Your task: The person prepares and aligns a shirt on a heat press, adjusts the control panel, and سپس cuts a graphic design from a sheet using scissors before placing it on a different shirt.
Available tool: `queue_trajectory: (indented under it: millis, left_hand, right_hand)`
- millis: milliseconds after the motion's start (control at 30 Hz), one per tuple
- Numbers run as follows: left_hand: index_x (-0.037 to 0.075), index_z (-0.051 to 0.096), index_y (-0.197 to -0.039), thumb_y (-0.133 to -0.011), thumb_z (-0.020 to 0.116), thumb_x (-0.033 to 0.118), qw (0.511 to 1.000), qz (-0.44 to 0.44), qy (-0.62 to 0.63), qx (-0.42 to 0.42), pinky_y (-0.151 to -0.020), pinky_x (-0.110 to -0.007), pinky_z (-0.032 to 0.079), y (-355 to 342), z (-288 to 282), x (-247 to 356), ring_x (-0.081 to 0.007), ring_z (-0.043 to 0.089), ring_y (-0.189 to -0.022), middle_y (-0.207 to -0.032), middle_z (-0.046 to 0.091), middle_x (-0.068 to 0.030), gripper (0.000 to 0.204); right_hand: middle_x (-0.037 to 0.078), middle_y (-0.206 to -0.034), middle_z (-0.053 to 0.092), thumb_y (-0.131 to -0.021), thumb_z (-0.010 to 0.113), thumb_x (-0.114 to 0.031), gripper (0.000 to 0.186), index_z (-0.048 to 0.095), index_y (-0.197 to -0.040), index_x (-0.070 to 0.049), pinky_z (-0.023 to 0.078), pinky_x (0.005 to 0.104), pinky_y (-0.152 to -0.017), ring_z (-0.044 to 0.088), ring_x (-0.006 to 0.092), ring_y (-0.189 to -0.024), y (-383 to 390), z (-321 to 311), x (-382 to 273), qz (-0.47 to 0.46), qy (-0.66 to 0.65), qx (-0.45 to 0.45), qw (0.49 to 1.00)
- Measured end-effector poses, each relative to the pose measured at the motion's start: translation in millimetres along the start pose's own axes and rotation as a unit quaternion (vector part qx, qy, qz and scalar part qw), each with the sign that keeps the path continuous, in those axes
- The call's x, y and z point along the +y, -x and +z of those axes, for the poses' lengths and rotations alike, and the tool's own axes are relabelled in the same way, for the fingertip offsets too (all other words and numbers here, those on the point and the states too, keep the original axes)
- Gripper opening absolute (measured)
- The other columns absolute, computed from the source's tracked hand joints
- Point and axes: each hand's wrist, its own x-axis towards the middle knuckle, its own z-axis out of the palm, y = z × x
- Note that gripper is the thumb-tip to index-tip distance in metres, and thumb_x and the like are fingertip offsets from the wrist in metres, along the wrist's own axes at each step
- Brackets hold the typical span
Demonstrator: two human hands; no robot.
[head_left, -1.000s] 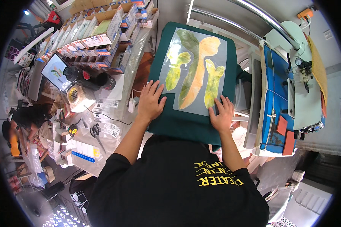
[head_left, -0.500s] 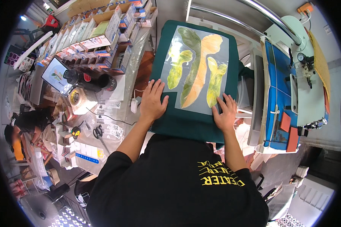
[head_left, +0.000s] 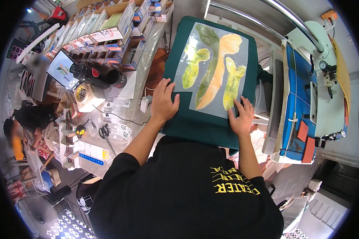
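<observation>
A dark green cloth [head_left: 199,129] lies smooth over a flat board in front of me. On it rests a clear, greyish sheet [head_left: 242,51] printed with leaf-like shapes: a large green-and-orange form [head_left: 211,71] in the middle and a smaller yellow-green one on either side. My left hand [head_left: 164,101] lies flat at the cloth's left edge, fingers spread, beside the sheet's lower left corner. Fingers apart, my right hand [head_left: 242,117] presses at the sheet's lower right corner, its fingertips touching the film. Neither hand holds anything.
At right stands a press machine with a blue pad [head_left: 293,99] and a gauge [head_left: 323,64]. The left table carries scissors [head_left: 104,132], a tablet [head_left: 63,71], black cups [head_left: 115,78], a tape roll [head_left: 81,93] and boxes [head_left: 115,30]. Another person [head_left: 34,119] sits far left.
The whole view has shifted slightly, so the board and sheet sit a little further right and up. Both hands stay spread in nearly the same places on the cloth and sheet.
</observation>
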Motion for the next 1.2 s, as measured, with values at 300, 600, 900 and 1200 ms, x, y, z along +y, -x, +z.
queue_trajectory:
  millis: [300,600,900,1200]
  left_hand:
    - [0.004,0.066,-0.110,-0.078,0.063,0.005,0.996,0.054,0.037,0.061,-0.111,-0.054,0.034,6.7,1.4,-17.4,-0.0389,0.051,-0.125,-0.121,0.063,-0.0139,0.032]
    - [0.004,0.069,-0.110,-0.081,0.064,0.011,0.999,0.046,-0.010,0.006,-0.110,-0.054,0.036,3.6,-6.1,-5.0,-0.0377,0.047,-0.130,-0.127,0.062,-0.0106,0.030]
    - [0.003,0.070,-0.109,-0.080,0.065,0.010,0.999,0.035,0.007,0.021,-0.108,-0.050,0.040,10.9,-9.7,-5.0,-0.0374,0.049,-0.128,-0.126,0.063,-0.0108,0.030]
    - [0.005,0.064,-0.104,-0.076,0.066,0.008,0.992,0.121,-0.002,0.025,-0.101,-0.051,0.041,-22.3,4.9,3.2,-0.0387,0.055,-0.117,-0.114,0.064,-0.0153,0.029]
  right_hand:
    - [0.014,-0.137,0.055,-0.078,0.074,-0.025,0.044,0.066,-0.119,-0.012,0.032,0.0509,-0.112,0.047,0.0367,-0.130,-2.6,0.8,-1.1,-0.010,0.007,-0.007,1.000]
    - [0.013,-0.140,0.054,-0.081,0.071,-0.023,0.044,0.066,-0.123,-0.011,0.030,0.0516,-0.113,0.045,0.0372,-0.132,1.6,5.4,3.5,-0.012,0.031,-0.025,0.999]
    - [0.013,-0.140,0.054,-0.081,0.072,-0.023,0.044,0.066,-0.123,-0.011,0.031,0.0512,-0.112,0.045,0.0370,-0.133,2.7,8.1,2.2,-0.020,0.029,-0.028,0.999]
    - [0.019,-0.126,0.060,-0.073,0.074,-0.018,0.036,0.070,-0.107,-0.007,0.044,0.0499,-0.101,0.055,0.0384,-0.119,3.4,7.9,3.1,0.018,-0.028,0.068,0.997]
